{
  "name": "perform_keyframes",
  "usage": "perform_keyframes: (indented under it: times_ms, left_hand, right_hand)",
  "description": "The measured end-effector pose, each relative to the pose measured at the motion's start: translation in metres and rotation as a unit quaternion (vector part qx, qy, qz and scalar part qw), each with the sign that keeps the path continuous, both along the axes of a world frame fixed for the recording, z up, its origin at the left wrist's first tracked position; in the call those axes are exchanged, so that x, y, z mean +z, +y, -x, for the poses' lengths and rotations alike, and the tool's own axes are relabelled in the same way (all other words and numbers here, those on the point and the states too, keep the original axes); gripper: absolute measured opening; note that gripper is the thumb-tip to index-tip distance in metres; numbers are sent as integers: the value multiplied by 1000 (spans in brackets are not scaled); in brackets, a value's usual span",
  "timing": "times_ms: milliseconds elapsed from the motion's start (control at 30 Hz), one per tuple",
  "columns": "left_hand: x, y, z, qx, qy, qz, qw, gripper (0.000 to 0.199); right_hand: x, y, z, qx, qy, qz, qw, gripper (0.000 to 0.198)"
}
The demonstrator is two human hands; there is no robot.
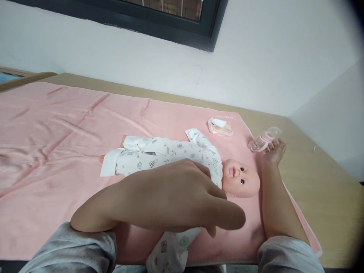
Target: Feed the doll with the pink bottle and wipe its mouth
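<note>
A baby doll [241, 179] in a white printed suit lies on its back on a pink blanket [71, 132], head to the right. My left hand [176, 195] is in front of the doll's body, back of the hand toward me. Its fingers curl downward and the thumb points right; whatever they grip is hidden. Beneath this hand, white printed cloth [167, 252] hangs at the near table edge. Beyond the doll's head, my right hand [274, 152] has its fingers bent at the pink handle of a clear baby bottle [260, 142], which leans with its domed cap to the upper right.
A small clear plastic packet [220, 127] with a white label lies on the blanket behind the doll. The wooden table [321, 189] extends to the right, with a white wall [256, 68] and a dark window frame [196, 28] behind.
</note>
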State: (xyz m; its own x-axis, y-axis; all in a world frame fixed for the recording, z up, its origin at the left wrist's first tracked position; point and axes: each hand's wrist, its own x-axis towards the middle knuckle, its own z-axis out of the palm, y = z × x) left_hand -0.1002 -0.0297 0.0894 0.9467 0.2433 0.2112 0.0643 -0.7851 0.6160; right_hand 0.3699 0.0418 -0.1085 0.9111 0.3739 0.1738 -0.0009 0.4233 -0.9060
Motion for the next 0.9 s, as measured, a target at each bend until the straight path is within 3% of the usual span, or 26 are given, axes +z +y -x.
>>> perform_keyframes:
  times_ms: [200, 300, 400, 500, 667, 800, 900]
  left_hand:
    - [-3, 1, -9, -142, 73, -177, 971, 19]
    - [-6, -6, -13, -177, 73, -205, 960, 15]
    - [-9, -7, -17, -168, 81, -225, 956, 18]
    - [-10, -1, -18, -139, 96, -213, 962, 24]
    - [-12, 15, -14, -70, 97, -127, 985, 42]
    - [-12, 25, -10, -42, 89, -51, 994, 31]
    - [-9, 28, -7, -42, 88, -37, 995, 27]
  right_hand:
    - [0, 5, 10, 34, -269, 70, 960, 62]
    - [2, 5, 12, 11, -291, 112, 950, 72]
    - [4, 2, 13, -17, -288, 139, 947, 75]
    - [7, -2, 14, -35, -284, 151, 946, 73]
    - [18, -5, 21, -47, -268, 123, 954, 62]
    - [38, -5, 36, -33, -247, 82, 965, 63]
    - [55, -4, 49, -18, -249, 40, 967, 64]
